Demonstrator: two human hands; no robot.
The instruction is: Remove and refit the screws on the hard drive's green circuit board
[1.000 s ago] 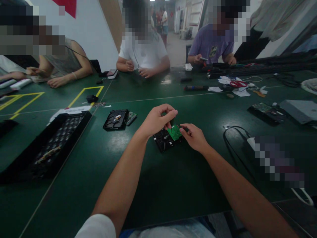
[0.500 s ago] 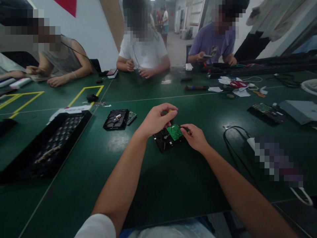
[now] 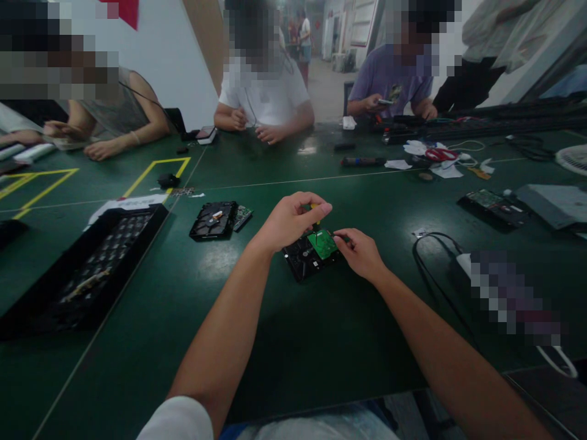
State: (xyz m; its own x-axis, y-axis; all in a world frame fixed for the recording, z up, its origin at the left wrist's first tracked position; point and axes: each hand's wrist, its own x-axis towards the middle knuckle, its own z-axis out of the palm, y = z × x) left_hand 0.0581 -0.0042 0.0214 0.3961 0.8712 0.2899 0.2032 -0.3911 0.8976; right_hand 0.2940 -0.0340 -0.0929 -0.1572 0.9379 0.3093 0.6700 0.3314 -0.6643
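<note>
In front of me on the green table lies a black hard drive (image 3: 299, 260) with a green circuit board (image 3: 323, 244) on its upper face. My left hand (image 3: 293, 223) is closed around a small screwdriver (image 3: 316, 226), of which a bit of yellow handle and the thin dark shaft show. The shaft points down at the board; whether its tip sits in a screw is too small to tell. My right hand (image 3: 360, 252) grips the right edge of the hard drive, fingertips beside the board.
Left of the drive lie another hard drive (image 3: 213, 220) and a loose circuit board (image 3: 243, 217). A long black tray (image 3: 132, 256) holds small metal parts. On the right are another drive (image 3: 494, 209), a grey metal box (image 3: 550, 205) and a black cable (image 3: 428, 275). Several people sit opposite.
My hands stay in nearly the same place, with the screwdriver still over the board. The view has shifted very slightly.
</note>
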